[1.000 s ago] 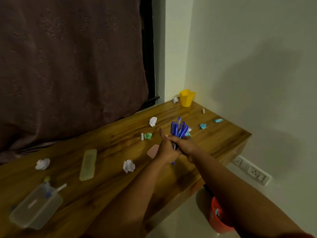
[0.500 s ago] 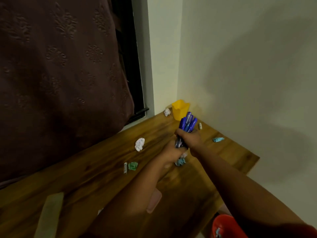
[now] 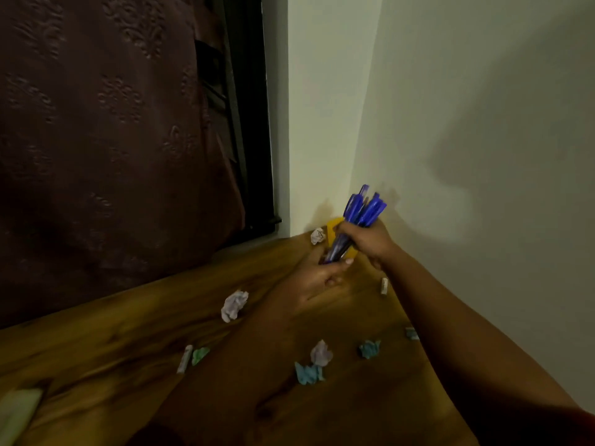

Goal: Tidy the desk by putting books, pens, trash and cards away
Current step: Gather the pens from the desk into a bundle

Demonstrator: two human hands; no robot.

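Your right hand (image 3: 365,241) is fisted tight round the pens (image 3: 357,220), a whole blue bunch, caps fanned out above your knuckles and the shafts slanting down and left. Your left hand (image 3: 317,275) cups the lower ends, fingers curled under them, thumb across the front. So both hands are closed on the one bundle, right at the desk's far corner where the two walls meet.

Just behind the pens sits the yellow cup (image 3: 332,228), mostly hidden by your hands; only its left side and a sliver lower down show. I can't tell whether the tips are over its mouth yet or still in front of it.

Here's the danger: the cup looks light, and that's a lot of pens on a slant. Push them in at this angle and you may knock the cup over or shove it into the wall. Let go too early and pens could spill onto the desk (image 3: 128,358) or roll off its right edge.

A white paper ball (image 3: 317,235) lies touching or just beside the cup on its left. More scraps dot the desk nearer you: a white wad (image 3: 234,305), and a blue scrap (image 3: 307,373). Trash not yet cleared.
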